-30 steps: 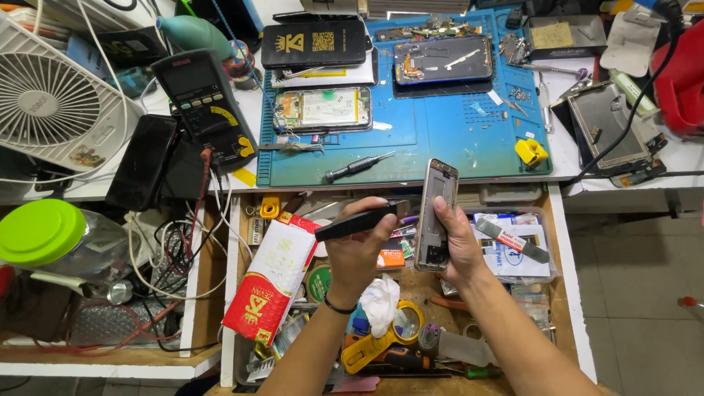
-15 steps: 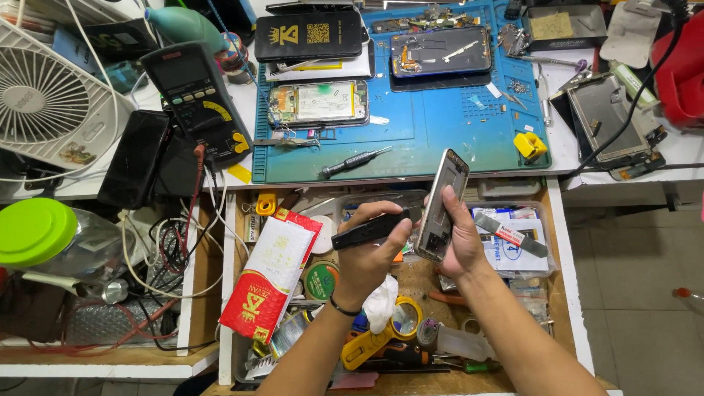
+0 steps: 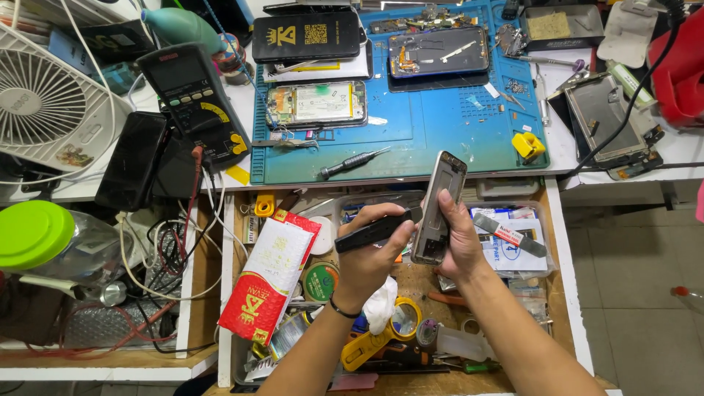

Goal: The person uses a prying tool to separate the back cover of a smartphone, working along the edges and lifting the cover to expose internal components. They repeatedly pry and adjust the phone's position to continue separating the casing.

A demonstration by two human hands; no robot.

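The slim grey metal-backed phone body [image 3: 438, 207] stands on its long axis, top end tilted up and slightly right toward the blue work mat [image 3: 411, 139], its narrow edge facing the camera. It sits above the open wooden drawer [image 3: 565, 293], clamped in the right hand [image 3: 458, 238]. The left hand [image 3: 367, 253] is closed around a black stick-shaped tool [image 3: 375, 231], whose tip meets the phone's side.

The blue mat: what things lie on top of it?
On the blue mat lie two opened phones, a screwdriver and a yellow piece. What the phones cover cannot be seen.
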